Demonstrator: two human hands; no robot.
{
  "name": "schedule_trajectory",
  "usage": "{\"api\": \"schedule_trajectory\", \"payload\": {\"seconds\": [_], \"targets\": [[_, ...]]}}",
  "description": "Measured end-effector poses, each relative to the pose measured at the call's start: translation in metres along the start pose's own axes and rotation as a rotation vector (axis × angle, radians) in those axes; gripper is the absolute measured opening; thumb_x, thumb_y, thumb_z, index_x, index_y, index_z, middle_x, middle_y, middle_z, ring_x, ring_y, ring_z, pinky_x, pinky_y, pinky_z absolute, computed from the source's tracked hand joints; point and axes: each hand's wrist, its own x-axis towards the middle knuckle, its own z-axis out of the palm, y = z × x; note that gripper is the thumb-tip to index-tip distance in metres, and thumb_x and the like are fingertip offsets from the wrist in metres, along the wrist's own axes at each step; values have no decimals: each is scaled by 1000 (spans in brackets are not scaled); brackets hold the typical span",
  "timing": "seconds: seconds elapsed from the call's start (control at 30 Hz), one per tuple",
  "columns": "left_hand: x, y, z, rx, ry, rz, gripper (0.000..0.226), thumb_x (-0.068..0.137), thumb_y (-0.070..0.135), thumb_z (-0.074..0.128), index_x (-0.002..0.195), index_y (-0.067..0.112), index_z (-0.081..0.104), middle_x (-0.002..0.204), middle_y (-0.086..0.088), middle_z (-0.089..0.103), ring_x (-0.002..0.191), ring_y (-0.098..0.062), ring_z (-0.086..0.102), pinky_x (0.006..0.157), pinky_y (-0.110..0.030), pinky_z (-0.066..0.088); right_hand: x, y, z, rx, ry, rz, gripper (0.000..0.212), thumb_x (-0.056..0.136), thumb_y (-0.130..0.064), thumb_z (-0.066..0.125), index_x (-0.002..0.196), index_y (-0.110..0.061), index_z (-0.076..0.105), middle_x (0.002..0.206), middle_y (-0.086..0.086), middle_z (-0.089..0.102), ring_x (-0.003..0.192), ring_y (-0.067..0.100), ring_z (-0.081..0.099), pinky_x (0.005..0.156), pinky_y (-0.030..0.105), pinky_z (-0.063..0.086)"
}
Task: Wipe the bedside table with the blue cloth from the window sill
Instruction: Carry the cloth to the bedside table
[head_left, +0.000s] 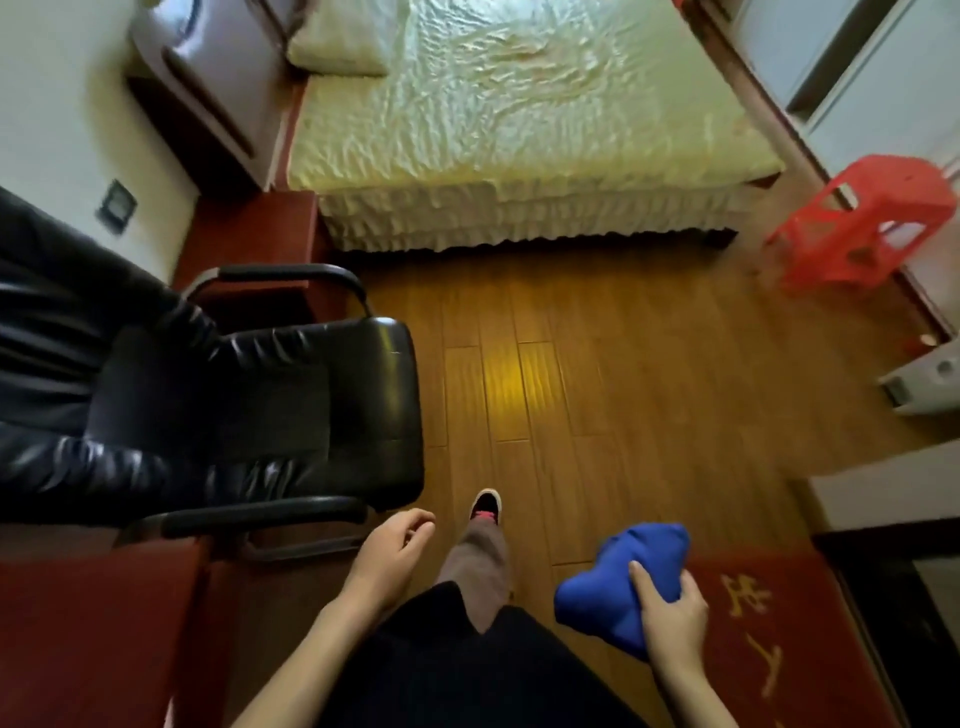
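My right hand grips the bunched blue cloth low at the right, over the wood floor. My left hand hangs empty with loosely curled fingers beside the chair's armrest. The dark red bedside table stands ahead at the left, between the wall and the bed, partly hidden behind the chair. My leg and shoe are stepped forward between the hands.
A black leather armchair fills the left side. The bed with a pale yellow cover lies ahead. A red plastic stool stands at the right, a red mat lies under my right side, and a white appliance sits by the right wall.
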Motion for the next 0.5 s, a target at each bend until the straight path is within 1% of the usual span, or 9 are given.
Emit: {"api": "schedule_trajectory", "payload": {"seconds": [0.07,0.1,0.13,0.17,0.2,0.27,0.3,0.4,0.5], "targets": [[32,10,-3,-9,-1,-28,25,98,36,49,117,25,63,106,7,68,98,-8,64,86,-31,55,39,-18,22,15,-28,-6,19,83,-9,73,97,-1,61,87,13,65,80,26,61,67,31,43],[50,15,-6,-23,4,-40,24,98,37,50,115,27,64,105,8,69,97,-8,65,87,-35,56,59,-31,35,18,-48,-16,19,84,-9,73,97,0,62,87,14,67,78,25,62,63,29,45],[68,21,-10,-40,17,-56,24,97,38,50,114,28,64,104,8,69,97,-8,66,87,-36,57,81,-47,48,22,-76,-30,18,84,-8,72,96,1,62,86,14,67,76,24,63,59,24,47],[88,29,-16,-48,35,-68,24,97,38,50,114,28,64,105,8,69,96,-8,66,86,-34,57,102,-67,62,28,-108,-49,16,85,-8,71,95,1,62,85,14,67,75,22,64,56,19,48],[109,40,-23,-45,51,-77,24,98,37,50,114,27,65,106,8,68,97,-6,65,83,-27,55,123,-89,77,37,-140,-69,16,85,-7,71,95,1,62,85,13,68,76,22,65,56,18,48],[151,67,-39,-26,68,-65,25,99,34,49,115,24,65,108,9,67,99,-5,61,77,-15,45,163,-134,100,56,-206,-99,15,86,-9,70,96,-2,62,86,11,69,80,23,67,61,25,50],[172,83,-46,-26,74,-47,26,100,33,48,116,23,65,109,8,66,101,-5,60,76,-13,42,181,-157,110,66,-238,-118,14,86,-10,70,96,-4,62,87,11,69,80,22,68,64,29,52],[236,136,-68,-70,105,-17,26,100,31,49,117,20,65,110,7,66,102,-5,59,77,-12,40,237,-219,132,51,-294,-178,15,85,-13,71,96,-10,62,88,10,70,81,21,69,70,39,56],[297,185,-84,-123,146,11,21,100,28,49,111,21,66,104,9,67,97,-1,59,74,-10,40,290,-265,143,35,-310,-196,15,85,-14,72,96,-11,63,88,10,71,81,21,69,71,40,57]]}}
